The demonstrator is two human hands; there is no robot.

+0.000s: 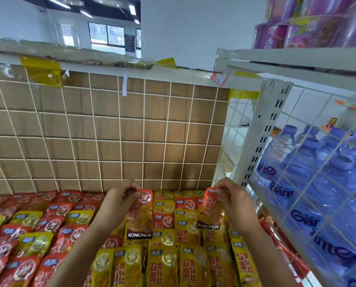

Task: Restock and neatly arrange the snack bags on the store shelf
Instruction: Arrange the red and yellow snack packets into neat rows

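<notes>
Shelf (131,131): mostly stocked, red and yellow rows (169,264) (left ones askew). Left hand (119,196) pinches a red bag (141,216), right hand (236,200) a second bag (211,210), over the back rows; placing remains.

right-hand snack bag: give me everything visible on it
The snack bag is a small, flat, glossy plastic pouch. It has an orange-red top with a blue logo patch at the corner, red characters down the face, a yellowish see-through middle and a black band along the bottom reading KONCHEW. It hangs roughly upright, slightly tilted. The right hand pinches its top edge. It sits over the yellow and red bags near the shelf's right end. I can't tell whether its bottom touches them.
</notes>
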